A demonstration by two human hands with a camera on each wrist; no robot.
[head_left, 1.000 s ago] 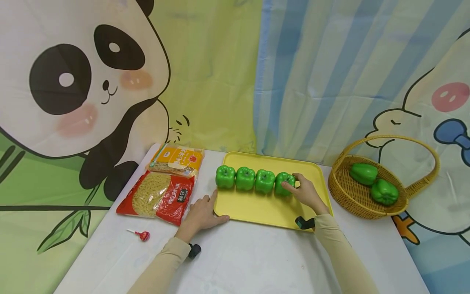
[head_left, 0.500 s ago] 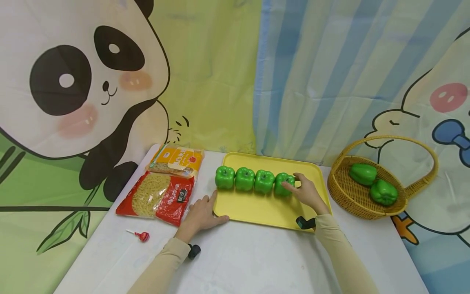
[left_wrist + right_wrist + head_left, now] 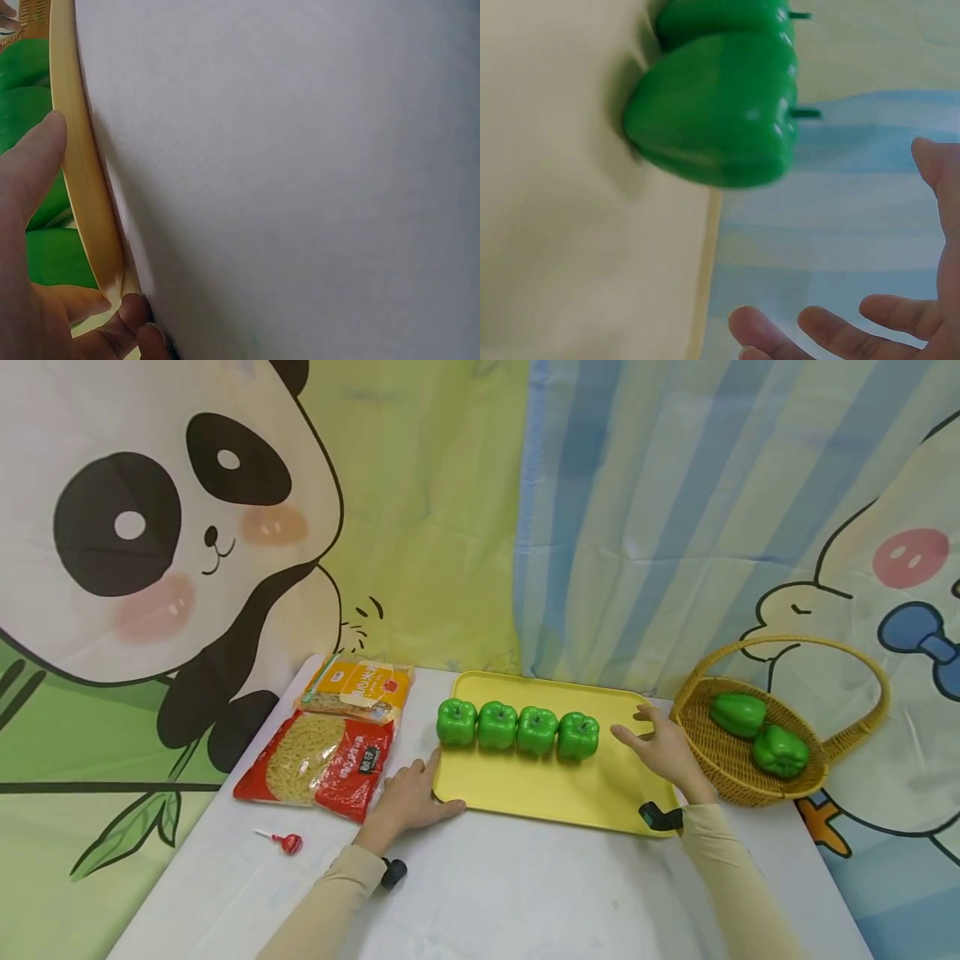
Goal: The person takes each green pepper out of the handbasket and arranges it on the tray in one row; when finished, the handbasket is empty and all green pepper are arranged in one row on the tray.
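Several green bell peppers stand upright in a row on a yellow tray [image 3: 525, 789], the rightmost bell pepper [image 3: 578, 737] nearest my right hand [image 3: 666, 752]. That hand is over the tray's right side, thumb and fingers spread, holding nothing. In the right wrist view a gap separates its fingers [image 3: 840, 334] from the end pepper [image 3: 712, 112]. My left hand [image 3: 408, 800] rests at the tray's front left corner. The left wrist view has its thumb [image 3: 37, 154] against the tray rim [image 3: 81, 187], with other fingers bent near the corner.
A wicker basket [image 3: 712, 774] with a tall handle stands right of the tray, holding two green peppers [image 3: 780, 752]. On the left lie a red bag of pasta [image 3: 311, 764], an orange food packet [image 3: 360, 685] and a red lollipop [image 3: 290, 843]. A curtain hangs behind the table.
My right hand has let go of the rightmost bell pepper and moved right, toward the basket. The peppers keep their row, and my left hand stays at the tray corner.
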